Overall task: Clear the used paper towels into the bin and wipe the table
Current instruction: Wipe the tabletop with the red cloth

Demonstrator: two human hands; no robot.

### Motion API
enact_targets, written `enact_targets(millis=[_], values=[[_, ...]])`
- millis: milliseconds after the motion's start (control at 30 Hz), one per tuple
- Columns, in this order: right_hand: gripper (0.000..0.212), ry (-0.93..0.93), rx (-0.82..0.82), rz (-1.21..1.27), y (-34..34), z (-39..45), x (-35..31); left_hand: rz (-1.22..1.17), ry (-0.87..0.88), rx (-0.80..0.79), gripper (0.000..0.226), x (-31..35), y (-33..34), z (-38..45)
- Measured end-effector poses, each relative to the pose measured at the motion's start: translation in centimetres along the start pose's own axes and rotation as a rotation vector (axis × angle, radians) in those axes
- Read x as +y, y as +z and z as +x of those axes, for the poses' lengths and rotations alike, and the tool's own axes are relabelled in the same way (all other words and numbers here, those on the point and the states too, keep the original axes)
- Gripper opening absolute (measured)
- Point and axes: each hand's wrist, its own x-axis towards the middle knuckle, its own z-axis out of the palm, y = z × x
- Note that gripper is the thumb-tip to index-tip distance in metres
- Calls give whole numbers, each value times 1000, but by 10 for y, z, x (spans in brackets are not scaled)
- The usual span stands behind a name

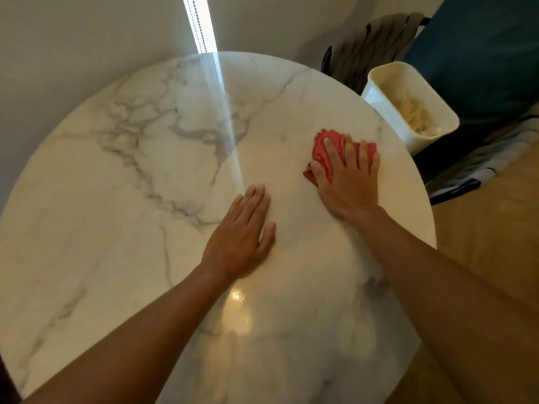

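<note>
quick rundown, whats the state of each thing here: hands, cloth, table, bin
left hand: flat on the table, fingers straight, holding nothing
right hand: fingers spread, pressing on the red cloth
red cloth: crumpled, lying on the table under the right hand, near the edge by the bin
table: round marble top, glossy, no paper towels on it
bin: open, beside the table, crumpled paper towels inside

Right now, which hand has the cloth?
The right hand: its spread fingers press the red cloth near the bin. The left hand lies flat on bare table.
</note>
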Motion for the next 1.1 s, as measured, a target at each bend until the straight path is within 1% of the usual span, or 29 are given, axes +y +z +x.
enact_targets(millis=[133,267,433,567,900,1033,1100], values=[[66,-110,-36,-10,-1,-3,2,-10,-2,-27,58,-3,1,-1],[65,-260,-35,-6,-1,-26,-13,-98,-14,-15,56,-3,-7,-5],[63,-342,-16,14,6,-64,-45,-175,-133,35,55,-18,-28,-33],[63,-414,-20,35,13,-103,-83,-142,-205,50,48,-43,-45,-69],[63,-582,-12,52,32,-212,-195,-105,-316,74,49,-98,-81,-164],[61,-673,-13,90,35,-249,-240,-125,-420,110,50,-129,-99,-203],[61,-731,-47,77,34,-271,-249,-128,-464,124,50,-143,-104,-219]])
